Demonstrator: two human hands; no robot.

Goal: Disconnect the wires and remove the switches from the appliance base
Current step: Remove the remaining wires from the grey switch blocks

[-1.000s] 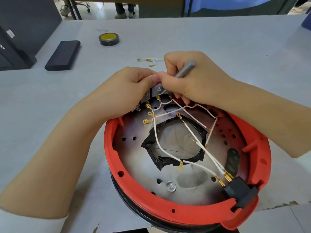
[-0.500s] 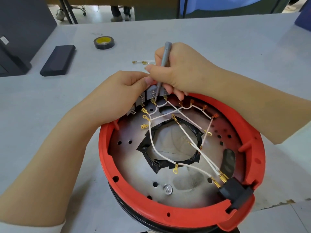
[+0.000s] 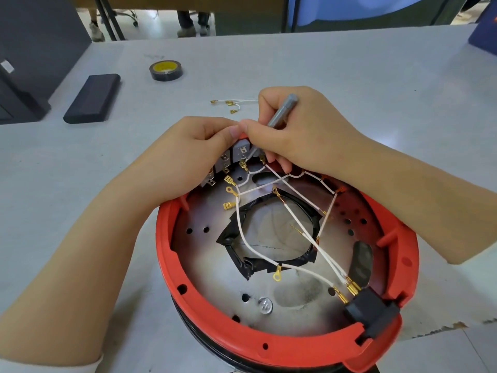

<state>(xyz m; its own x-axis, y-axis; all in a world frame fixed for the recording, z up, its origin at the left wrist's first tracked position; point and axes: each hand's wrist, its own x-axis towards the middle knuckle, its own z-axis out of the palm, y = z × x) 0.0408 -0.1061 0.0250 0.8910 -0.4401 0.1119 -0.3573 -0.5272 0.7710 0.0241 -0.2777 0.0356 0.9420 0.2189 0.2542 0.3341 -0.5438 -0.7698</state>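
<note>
Hands grip switches (image 3: 241, 152) and tool (image 3: 282, 111), now tilted instead of upright.

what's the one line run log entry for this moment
left hand: grips switches | right hand: holds tool, tip at switches | wires: some attached

Both forearms are showing bare from wrist to well past mid-arm — no watch, ring or glove is appearing on the left hand (image 3: 193, 149) or the right hand (image 3: 304, 130). A white sleeve edge (image 3: 91, 366) is peeking in at the bottom left — another white cuff (image 3: 493, 249) is just showing at the right edge. The nails are looking short and unpainted.
</note>
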